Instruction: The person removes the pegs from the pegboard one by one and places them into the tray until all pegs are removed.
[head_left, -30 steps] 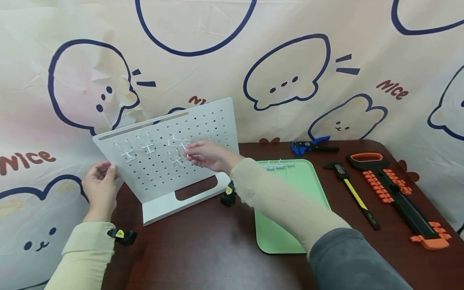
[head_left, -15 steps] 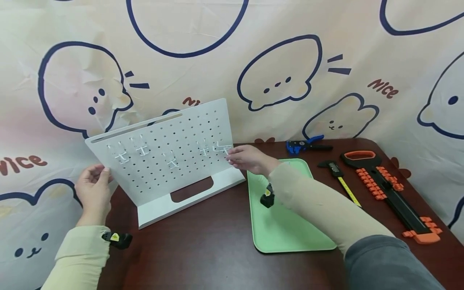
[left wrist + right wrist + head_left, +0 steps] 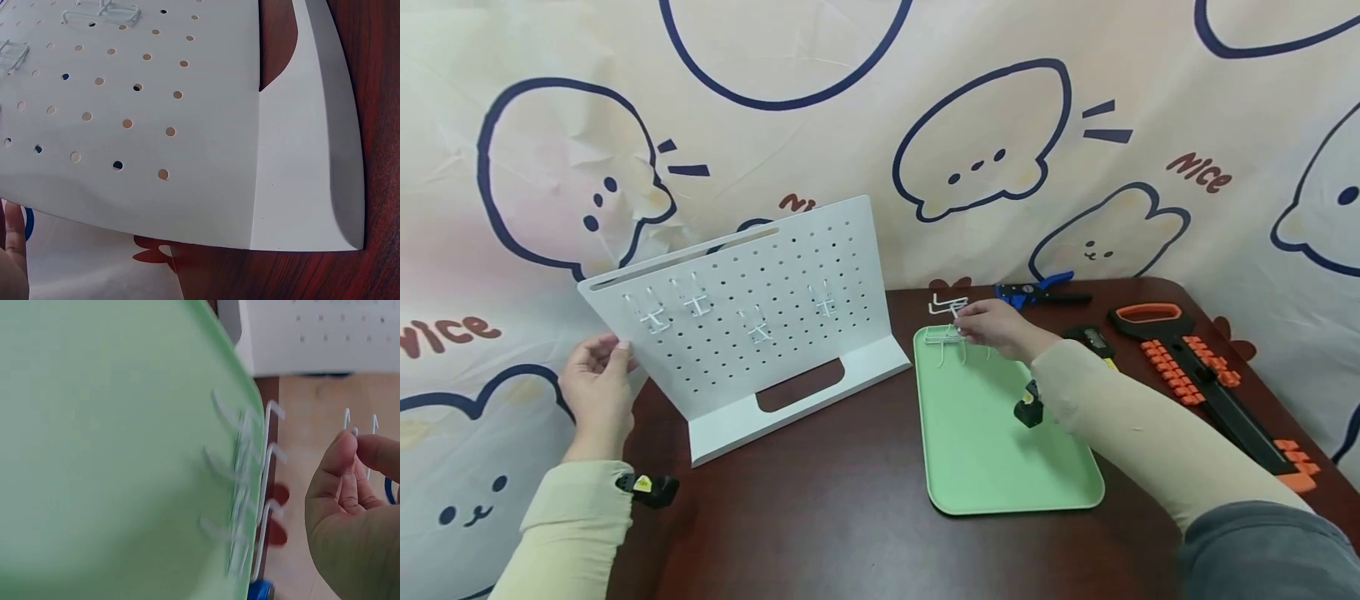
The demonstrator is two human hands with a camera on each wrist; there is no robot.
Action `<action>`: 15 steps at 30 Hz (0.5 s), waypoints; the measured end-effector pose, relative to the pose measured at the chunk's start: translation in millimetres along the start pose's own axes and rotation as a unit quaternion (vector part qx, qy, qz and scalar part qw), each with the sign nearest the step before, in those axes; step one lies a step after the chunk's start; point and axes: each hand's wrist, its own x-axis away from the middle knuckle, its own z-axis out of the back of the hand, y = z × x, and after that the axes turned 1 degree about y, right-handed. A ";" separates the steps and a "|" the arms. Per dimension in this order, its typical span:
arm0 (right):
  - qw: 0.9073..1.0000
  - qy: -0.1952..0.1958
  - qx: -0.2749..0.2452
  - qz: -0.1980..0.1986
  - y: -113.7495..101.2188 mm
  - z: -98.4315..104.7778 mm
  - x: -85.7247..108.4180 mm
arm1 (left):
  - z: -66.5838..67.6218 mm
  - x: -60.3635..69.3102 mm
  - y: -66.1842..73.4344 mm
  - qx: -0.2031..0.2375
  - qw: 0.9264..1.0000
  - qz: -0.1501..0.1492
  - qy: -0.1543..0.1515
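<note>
White hook (image 3: 956, 303) (near tray (image 3: 992, 450)) | pinched by right hand (image 3: 1000, 327) | left hand (image 3: 598, 387) grips pegboard (image 3: 730, 377)

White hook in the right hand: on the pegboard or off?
Off: the right hand pinches the white hook near the green tray, visibly apart from the pegboard in the head view.

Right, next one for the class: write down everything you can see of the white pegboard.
The white pegboard is a smooth panel, metal or hard plastic, pierced by rows of small round holes. A long narrow slot runs near its top edge. It rises from a foot that juts toward the viewer, with a wide rounded opening at the fold. Four white two-pronged hooks hang on it. The foot rests on the brown table; the left hand holds the left edge.
</note>
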 end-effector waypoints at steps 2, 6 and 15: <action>1.000 0.009 0.000 0.000 5.5 10.2 -0.6 | 0.0 0.3 -0.4 -0.002 1.000 0.001 -0.001; 1.000 0.019 -0.001 0.000 15.7 29.8 0.2 | -0.1 0.1 -0.3 -0.008 1.000 -0.002 -0.003; 0.998 0.054 -0.017 -0.015 39.1 63.5 5.0 | 0.4 0.7 -1.0 -0.007 1.000 0.000 0.001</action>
